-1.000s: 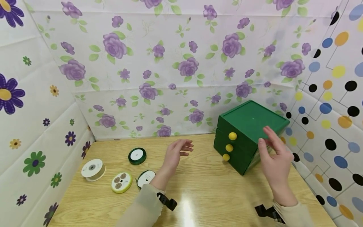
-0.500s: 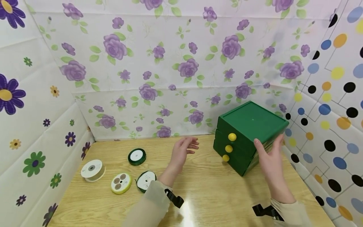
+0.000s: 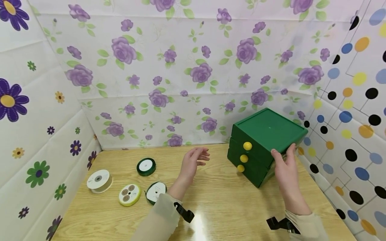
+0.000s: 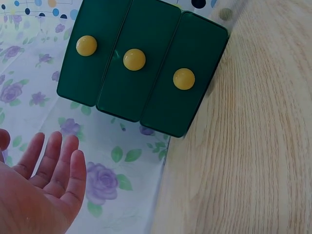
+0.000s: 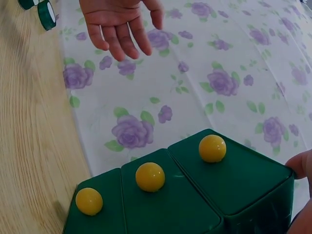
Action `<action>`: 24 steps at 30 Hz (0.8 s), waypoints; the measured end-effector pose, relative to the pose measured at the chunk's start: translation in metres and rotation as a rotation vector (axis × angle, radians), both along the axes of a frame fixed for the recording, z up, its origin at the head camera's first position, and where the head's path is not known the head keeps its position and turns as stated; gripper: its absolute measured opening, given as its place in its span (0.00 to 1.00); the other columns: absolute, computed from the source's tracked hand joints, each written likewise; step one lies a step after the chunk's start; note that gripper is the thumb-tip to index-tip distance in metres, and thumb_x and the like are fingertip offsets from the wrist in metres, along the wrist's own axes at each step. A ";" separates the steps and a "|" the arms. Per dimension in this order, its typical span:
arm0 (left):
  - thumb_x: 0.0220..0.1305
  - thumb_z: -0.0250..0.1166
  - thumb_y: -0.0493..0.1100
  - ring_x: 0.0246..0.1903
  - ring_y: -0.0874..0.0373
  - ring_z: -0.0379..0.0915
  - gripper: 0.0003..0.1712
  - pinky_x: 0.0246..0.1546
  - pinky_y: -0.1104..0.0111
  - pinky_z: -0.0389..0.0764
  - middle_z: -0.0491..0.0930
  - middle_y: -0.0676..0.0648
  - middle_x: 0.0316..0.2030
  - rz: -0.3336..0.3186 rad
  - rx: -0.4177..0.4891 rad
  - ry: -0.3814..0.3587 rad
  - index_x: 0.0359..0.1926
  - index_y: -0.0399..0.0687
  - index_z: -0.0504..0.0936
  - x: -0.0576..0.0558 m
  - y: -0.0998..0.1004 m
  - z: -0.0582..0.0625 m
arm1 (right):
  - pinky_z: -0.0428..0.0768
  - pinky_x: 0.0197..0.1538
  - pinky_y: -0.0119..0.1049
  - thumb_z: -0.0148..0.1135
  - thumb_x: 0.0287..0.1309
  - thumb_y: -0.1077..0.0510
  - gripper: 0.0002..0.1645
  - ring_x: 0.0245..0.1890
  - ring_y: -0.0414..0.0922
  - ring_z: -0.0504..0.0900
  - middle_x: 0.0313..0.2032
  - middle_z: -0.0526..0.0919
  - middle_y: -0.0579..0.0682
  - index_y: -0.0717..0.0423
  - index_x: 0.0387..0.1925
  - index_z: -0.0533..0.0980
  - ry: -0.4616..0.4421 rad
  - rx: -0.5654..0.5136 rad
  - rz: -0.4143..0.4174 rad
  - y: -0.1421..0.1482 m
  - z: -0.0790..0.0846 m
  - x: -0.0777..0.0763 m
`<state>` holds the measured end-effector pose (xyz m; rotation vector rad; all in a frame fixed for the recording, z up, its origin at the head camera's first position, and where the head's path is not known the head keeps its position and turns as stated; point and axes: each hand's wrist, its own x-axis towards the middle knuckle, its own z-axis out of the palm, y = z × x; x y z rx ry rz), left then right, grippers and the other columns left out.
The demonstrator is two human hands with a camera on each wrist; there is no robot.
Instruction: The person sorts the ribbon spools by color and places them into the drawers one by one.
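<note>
A small green drawer cabinet (image 3: pixel 269 129) with three drawers and yellow knobs stands at the table's right; all drawers are closed. My right hand (image 3: pixel 287 177) rests at its right side, the thumb by the front upper corner and the fingers along the side wall, partly hidden. In the right wrist view a thumb tip (image 5: pixel 296 165) touches the cabinet's corner. My left hand (image 3: pixel 193 164) hovers over the table left of the cabinet, fingers loosely bent, holding nothing. The left wrist view shows its palm (image 4: pixel 29 200) apart from the drawer fronts (image 4: pixel 139 63).
Left on the wooden table (image 3: pixel 217 201) lie a white ribbon spool (image 3: pixel 99 179), a yellow-rimmed spool (image 3: pixel 129 194), a dark green ribbon spool (image 3: pixel 146 166) and a white-faced spool with green ribbon (image 3: pixel 156 191), close to my left forearm. Patterned cloth walls (image 3: pixel 181 73) enclose the table.
My right hand has come down and left from above the cabinet's side onto its right edge. My left hand has shifted slightly right. The cabinet and spools stay in place.
</note>
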<state>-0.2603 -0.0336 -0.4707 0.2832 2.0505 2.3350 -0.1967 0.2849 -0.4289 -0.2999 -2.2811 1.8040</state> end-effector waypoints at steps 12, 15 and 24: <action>0.85 0.53 0.51 0.51 0.33 0.83 0.24 0.53 0.46 0.84 0.86 0.32 0.50 0.017 -0.005 -0.003 0.55 0.35 0.85 0.000 -0.001 -0.002 | 0.27 0.81 0.50 0.38 0.85 0.40 0.48 0.79 0.39 0.16 0.79 0.14 0.33 0.33 0.80 0.16 -0.014 -0.045 0.055 -0.004 0.002 -0.003; 0.85 0.53 0.50 0.51 0.34 0.83 0.23 0.53 0.47 0.84 0.86 0.33 0.50 0.032 -0.010 -0.005 0.55 0.35 0.86 -0.001 -0.002 -0.001 | 0.28 0.82 0.51 0.36 0.85 0.41 0.46 0.80 0.39 0.18 0.79 0.16 0.32 0.32 0.80 0.18 -0.026 -0.023 0.069 -0.006 0.004 -0.003; 0.84 0.56 0.48 0.55 0.36 0.82 0.22 0.55 0.47 0.83 0.85 0.33 0.55 0.058 -0.006 0.029 0.59 0.32 0.83 0.002 -0.003 0.007 | 0.32 0.82 0.55 0.37 0.84 0.44 0.45 0.82 0.42 0.23 0.81 0.21 0.33 0.31 0.82 0.21 -0.013 0.008 0.075 -0.012 0.005 -0.003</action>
